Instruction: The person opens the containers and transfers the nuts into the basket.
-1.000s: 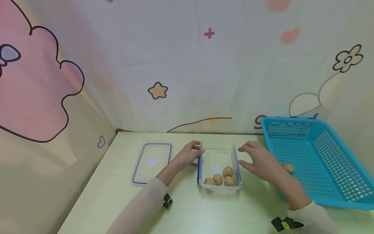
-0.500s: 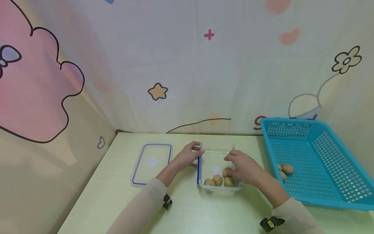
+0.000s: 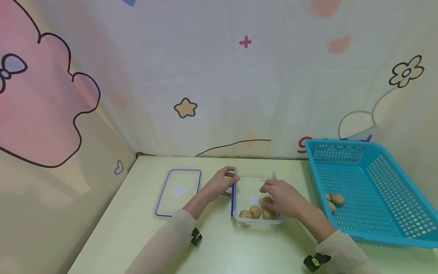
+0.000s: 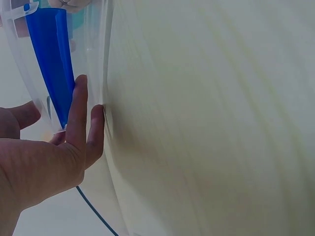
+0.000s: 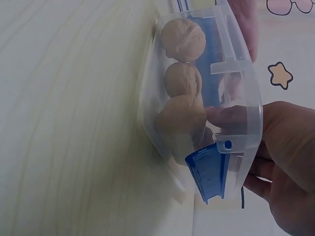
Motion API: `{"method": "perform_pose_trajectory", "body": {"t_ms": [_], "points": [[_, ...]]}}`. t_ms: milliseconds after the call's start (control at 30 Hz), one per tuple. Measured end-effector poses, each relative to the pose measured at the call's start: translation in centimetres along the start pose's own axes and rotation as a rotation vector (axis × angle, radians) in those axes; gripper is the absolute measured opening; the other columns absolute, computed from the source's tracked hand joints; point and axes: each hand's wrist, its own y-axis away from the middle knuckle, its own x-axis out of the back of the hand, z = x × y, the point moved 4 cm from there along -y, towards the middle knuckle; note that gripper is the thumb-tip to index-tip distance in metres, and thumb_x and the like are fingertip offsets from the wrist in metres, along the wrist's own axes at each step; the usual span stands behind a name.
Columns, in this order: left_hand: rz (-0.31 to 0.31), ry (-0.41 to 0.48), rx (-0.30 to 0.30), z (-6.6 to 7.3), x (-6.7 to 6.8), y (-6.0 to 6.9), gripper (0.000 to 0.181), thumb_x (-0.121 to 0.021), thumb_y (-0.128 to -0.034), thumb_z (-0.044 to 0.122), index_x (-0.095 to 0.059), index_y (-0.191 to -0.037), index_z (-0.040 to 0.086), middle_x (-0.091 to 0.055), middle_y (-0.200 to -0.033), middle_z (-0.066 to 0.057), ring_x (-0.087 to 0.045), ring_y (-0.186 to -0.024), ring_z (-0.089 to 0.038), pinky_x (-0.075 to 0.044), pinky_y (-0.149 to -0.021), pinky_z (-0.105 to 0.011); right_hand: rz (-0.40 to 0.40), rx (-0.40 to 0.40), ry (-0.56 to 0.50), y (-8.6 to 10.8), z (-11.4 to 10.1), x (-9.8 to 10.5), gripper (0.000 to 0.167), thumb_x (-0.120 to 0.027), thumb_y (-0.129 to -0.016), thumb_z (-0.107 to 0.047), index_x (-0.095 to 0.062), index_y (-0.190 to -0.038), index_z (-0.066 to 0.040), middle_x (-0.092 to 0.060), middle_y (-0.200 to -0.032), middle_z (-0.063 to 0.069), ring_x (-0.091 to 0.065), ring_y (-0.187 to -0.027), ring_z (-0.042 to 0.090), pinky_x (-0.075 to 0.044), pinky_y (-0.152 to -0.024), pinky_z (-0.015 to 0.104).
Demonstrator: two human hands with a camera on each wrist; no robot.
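A clear plastic box (image 3: 257,222) with blue side clips holds several walnuts (image 3: 254,211) at its near end. My left hand (image 3: 218,183) grips its left wall, thumb at the rim and fingers outside; the left wrist view shows these fingers (image 4: 78,115) beside the blue clip (image 4: 51,59). Over the right wall, my right hand (image 3: 282,196) reaches into the box with fingers bent, its thumb touching a walnut (image 3: 267,200). The right wrist view has the thumb (image 5: 224,117) against a walnut (image 5: 182,115), seen through the plastic; the other fingertips are partly hidden.
A clear lid with a blue seal (image 3: 179,191) lies flat on the table (image 3: 219,247), left of the box. To the right stands a blue perforated basket (image 3: 362,182), with a few walnuts (image 3: 337,199) by its left wall. A patterned cloth (image 3: 219,83) hangs behind.
My right hand has moved left and down from beside the box's right wall into the box, onto the walnuts there. The left hand has kept its grip.
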Motion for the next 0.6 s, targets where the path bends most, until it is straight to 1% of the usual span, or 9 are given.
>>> {"method": "perform_pose_trajectory", "body": {"t_ms": [167,267,433,600], "points": [[0.002,0.002,0.005,-0.07,0.01,-0.12,0.052,-0.065,-0.1076,0.022,-0.047,-0.154,0.008,-0.049,-0.148,-0.02,-0.061,-0.124,-0.037,-0.067,-0.081,-0.047,0.0,0.051,0.026,-0.18,0.17,-0.27,0.018,-0.084,-0.088,-0.008,-0.078,-0.104,-0.004,-0.072,-0.097,0.005,-0.065,-0.084,0.02,-0.062,-0.084,0.043],[0.005,0.001,0.009,-0.04,0.07,-0.08,0.051,-0.066,-0.1073,0.021,-0.047,-0.153,0.008,-0.049,-0.147,-0.019,-0.062,-0.122,-0.036,-0.067,-0.08,-0.047,-0.007,0.081,0.04,-0.28,0.21,-0.31,0.018,-0.085,-0.086,-0.008,-0.078,-0.102,-0.005,-0.07,-0.093,0.004,-0.061,-0.079,0.016,-0.061,-0.079,0.04],[0.005,0.004,0.007,0.19,0.13,-0.02,0.051,-0.065,-0.1075,0.021,-0.048,-0.153,0.008,-0.049,-0.147,-0.02,-0.061,-0.122,-0.037,-0.067,-0.081,-0.047,-0.012,0.129,0.091,-0.46,0.01,-0.2,0.018,-0.088,-0.084,-0.011,-0.077,-0.097,-0.007,-0.066,-0.086,0.0,-0.055,-0.076,0.014,-0.059,-0.078,0.043],[-0.001,0.005,0.007,0.05,0.11,-0.16,0.051,-0.065,-0.1074,0.022,-0.048,-0.153,0.008,-0.049,-0.147,-0.02,-0.061,-0.123,-0.038,-0.067,-0.081,-0.047,-0.033,0.142,0.14,-0.44,-0.22,-0.21,0.017,-0.09,-0.083,-0.014,-0.075,-0.09,-0.01,-0.059,-0.081,-0.006,-0.052,-0.075,0.014,-0.056,-0.076,0.044]]}}
